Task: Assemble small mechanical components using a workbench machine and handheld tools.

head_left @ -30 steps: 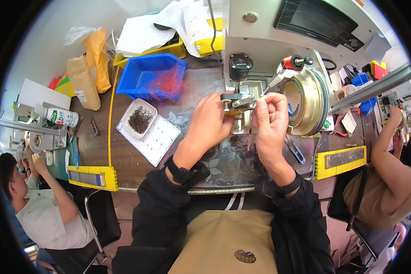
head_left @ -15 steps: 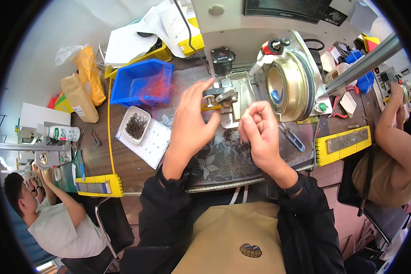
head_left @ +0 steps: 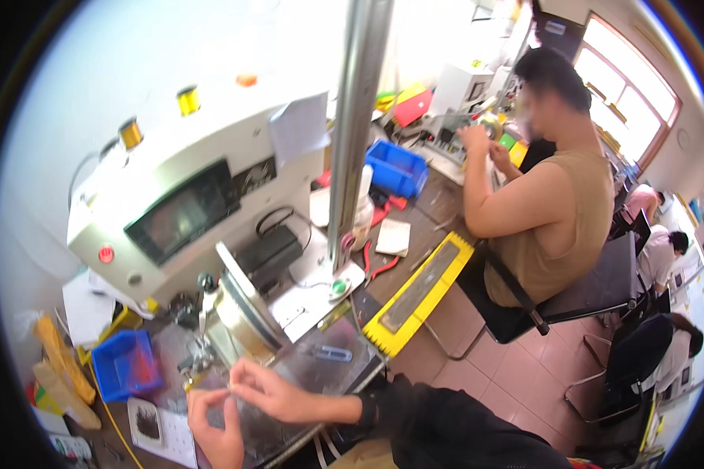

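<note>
My right hand [head_left: 272,392] reaches in from the right at the bench's front, its thumb and fingertips pinched together. Close beside it, my left hand [head_left: 213,428] curls its fingers toward its thumb, so the fingertips of both hands nearly meet. Anything held between them is too small to make out. Just beyond the hands stands the small metal fixture [head_left: 199,356] of the bench machine, with a large brass-coloured wheel [head_left: 238,320] to its right. Left of my left hand, a white dish [head_left: 145,420] of small dark wire-like pieces sits on a white sheet.
A blue bin [head_left: 125,366] with red strands stands at the left. The white machine [head_left: 188,187] carries a dark screen. A metal post [head_left: 356,117] rises beside it. A utility knife [head_left: 334,354], red-handled pliers [head_left: 379,266] and a yellow tray [head_left: 418,293] lie rightward. A co-worker [head_left: 555,180] sits beyond.
The view has swung to the right, bringing the co-worker and room into sight. My left hand has left the fixture and come together with my right hand.
</note>
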`<state>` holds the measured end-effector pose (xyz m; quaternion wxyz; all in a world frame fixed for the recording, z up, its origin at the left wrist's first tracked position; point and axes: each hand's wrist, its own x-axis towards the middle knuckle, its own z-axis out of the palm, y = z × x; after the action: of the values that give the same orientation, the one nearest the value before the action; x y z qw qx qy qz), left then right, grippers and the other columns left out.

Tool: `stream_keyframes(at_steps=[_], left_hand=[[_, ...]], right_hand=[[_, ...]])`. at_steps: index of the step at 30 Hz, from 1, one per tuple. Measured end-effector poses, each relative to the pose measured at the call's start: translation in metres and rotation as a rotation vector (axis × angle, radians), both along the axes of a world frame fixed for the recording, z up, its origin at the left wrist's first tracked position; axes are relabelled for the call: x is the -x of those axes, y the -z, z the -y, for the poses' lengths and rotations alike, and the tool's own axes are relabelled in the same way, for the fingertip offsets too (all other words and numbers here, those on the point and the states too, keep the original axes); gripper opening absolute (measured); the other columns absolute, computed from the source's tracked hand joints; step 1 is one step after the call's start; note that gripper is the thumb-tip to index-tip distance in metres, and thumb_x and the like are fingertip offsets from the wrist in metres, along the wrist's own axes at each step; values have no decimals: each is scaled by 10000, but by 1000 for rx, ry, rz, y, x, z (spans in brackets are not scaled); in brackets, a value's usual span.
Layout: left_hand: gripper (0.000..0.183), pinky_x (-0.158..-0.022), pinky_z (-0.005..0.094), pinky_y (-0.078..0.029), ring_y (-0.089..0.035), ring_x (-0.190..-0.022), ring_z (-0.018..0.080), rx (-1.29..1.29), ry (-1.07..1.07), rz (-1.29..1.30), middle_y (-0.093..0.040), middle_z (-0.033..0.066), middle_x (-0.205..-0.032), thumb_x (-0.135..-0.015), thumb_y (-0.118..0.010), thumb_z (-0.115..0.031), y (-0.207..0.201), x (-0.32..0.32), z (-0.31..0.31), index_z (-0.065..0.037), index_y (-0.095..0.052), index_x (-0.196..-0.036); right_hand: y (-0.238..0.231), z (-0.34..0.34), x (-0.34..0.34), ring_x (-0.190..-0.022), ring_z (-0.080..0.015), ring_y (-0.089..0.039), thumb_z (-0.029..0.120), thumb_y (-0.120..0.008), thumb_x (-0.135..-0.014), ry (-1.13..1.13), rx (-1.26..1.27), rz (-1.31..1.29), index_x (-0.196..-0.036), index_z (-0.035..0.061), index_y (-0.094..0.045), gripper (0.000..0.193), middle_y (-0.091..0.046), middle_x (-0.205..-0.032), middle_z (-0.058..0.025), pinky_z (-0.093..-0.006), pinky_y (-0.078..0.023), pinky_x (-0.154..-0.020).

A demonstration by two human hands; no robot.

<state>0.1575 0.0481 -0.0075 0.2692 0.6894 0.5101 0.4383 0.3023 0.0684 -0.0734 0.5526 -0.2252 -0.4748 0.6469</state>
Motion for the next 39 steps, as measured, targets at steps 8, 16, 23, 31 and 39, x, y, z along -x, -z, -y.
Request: stream_keyframes(at_steps=[8,16,23,31,39], left_hand=[[103,-742,310,-389,-485,-786,190,-56,-9,15,-503,67,-829,-845,-670,-29,1,-10,-7,-5,-571,-859],[113,-733,319,-389,-490,-785,202,-100,45,-46,-524,78,-842,-846,-664,-30,-1,-6,-15,-1,-555,-851],[76,-852,367,-446,-590,-933,272,-211,65,-41,-570,138,-934,-859,-592,45,-3,-12,-12,9,-533,-892],[61,-1025,415,-436,-598,-1205,359,-205,47,27,-587,223,-1285,-923,-523,47,4,-14,-11,6,-520,-968],[68,-1090,423,-412,-526,-1336,394,-123,125,79,-508,286,-1441,-947,-476,59,14,-11,-17,23,-512,-992]], right_hand=[[1,0,-6,-809,-35,-471,158,-541,-1051,36,-28,69,-1113,68,-469,130,-487,-929,28,-216,-385,-698],[-4,-3,-9,-745,-37,-419,168,-540,-1047,78,-34,140,-1067,52,-466,140,-450,-851,30,-220,-363,-669],[-32,9,-36,-726,-42,-469,193,-576,-1031,-88,40,360,-1052,48,-501,165,-479,-782,21,-223,-385,-660],[-91,7,-135,-706,-83,-527,191,-647,-964,-78,-244,712,-991,53,-580,156,-568,-780,-3,-261,-450,-671],[-77,-85,-253,-978,-228,-575,138,-658,-919,1319,-355,834,-1049,51,-609,164,-622,-994,-85,-367,-460,-880]])
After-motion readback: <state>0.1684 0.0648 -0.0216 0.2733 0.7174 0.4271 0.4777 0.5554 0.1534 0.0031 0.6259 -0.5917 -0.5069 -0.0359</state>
